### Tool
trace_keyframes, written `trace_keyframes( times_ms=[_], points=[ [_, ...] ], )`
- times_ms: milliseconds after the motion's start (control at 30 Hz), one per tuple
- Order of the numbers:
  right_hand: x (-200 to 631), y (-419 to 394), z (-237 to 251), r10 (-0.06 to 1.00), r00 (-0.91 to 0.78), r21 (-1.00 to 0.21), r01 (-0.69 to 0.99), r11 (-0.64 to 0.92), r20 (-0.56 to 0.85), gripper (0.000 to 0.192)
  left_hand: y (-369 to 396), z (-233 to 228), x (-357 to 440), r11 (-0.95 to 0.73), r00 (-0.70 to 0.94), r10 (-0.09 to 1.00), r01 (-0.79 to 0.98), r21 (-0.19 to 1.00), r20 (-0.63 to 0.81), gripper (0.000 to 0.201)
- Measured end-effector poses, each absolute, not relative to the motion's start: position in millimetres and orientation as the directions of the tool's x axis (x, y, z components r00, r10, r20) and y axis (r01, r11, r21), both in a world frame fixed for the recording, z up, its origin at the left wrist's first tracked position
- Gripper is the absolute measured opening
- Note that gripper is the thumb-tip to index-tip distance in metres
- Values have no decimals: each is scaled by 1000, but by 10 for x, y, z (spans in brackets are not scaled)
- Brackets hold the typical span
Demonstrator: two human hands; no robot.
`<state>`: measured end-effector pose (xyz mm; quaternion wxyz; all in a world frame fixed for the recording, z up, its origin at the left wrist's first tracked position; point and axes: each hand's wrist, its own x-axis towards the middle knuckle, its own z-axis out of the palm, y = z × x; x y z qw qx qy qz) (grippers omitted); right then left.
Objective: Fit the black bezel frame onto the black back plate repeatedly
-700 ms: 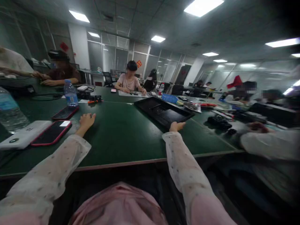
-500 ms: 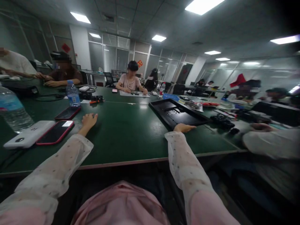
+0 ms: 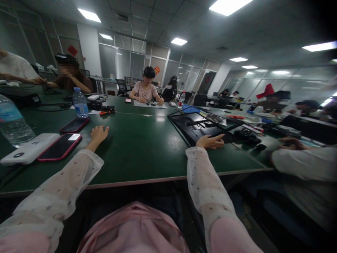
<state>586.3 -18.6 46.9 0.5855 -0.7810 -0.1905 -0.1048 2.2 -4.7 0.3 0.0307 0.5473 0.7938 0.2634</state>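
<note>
The right hand (image 3: 210, 141) grips the near corner of the black panel (image 3: 202, 127) lying on the green table (image 3: 137, 147), one side tilted up, while the left hand (image 3: 98, 134) rests flat, empty, beside two phones (image 3: 60, 147)

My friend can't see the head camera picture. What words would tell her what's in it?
A person's right hand grips the near edge of a black panel, tilted up off a green table. Their left hand rests flat near two red-cased phones; other people sit around the table.
</note>
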Motion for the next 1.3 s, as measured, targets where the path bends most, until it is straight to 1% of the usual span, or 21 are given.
trace_keyframes(
  times_ms=[67,100,167,233,333,367,433,500,567,633,700,767,867,1033,1133,1233,1300],
  points=[
    [5831,-143,454,158,849,-829,527,-188,504,78,-56,5,29,263,-400,885,852,453,237,66],
    [5812,-122,450,165,803,-789,595,-152,573,76,-65,10,35,265,-401,885,851,454,237,66],
    [5763,-86,456,218,669,-675,735,-59,710,73,-89,26,55,264,-403,883,851,455,241,67],
    [5696,-60,481,285,507,-539,841,42,813,68,-117,46,81,259,-402,881,851,457,249,66],
    [5575,-24,525,368,303,-377,914,148,879,64,-156,73,116,240,-395,880,849,470,265,65],
    [5538,-11,533,382,261,-346,922,172,886,64,-165,81,126,235,-396,878,846,478,269,64],
    [5477,20,528,389,226,-326,921,214,893,66,-181,97,143,227,-403,871,837,498,280,63],
    [5446,51,497,393,247,-361,899,248,886,68,-192,111,158,210,-410,860,827,521,304,63],
    [5441,78,452,427,304,-439,859,264,852,70,-199,125,174,169,-404,846,823,542,349,65],
    [5447,98,411,494,357,-525,812,255,793,72,-204,137,191,115,-386,830,824,555,402,69],
    [5447,109,384,570,380,-586,777,231,728,74,-210,148,208,61,-362,821,824,564,441,73],
    [5429,110,372,629,392,-623,758,193,672,75,-220,161,223,21,-343,821,817,576,457,77],
    [5378,92,368,681,404,-655,741,148,611,73,-247,192,242,0,-322,833,814,581,450,81],
    [5290,24,394,760,393,-720,679,139,518,69,-285,233,289,-2,-292,834,846,533,467,78],
    [5233,-43,451,804,362,-762,626,166,472,64,-263,193,311,-65,-204,863,863,501,462,78],
    [5179,-105,501,846,315,-805,558,201,430,58,-222,118,307,-141,-75,906,875,463,417,86],
    [5164,-118,501,871,304,-832,522,187,386,56,-206,84,297,-198,25,928,879,433,372,87]
  ],
)
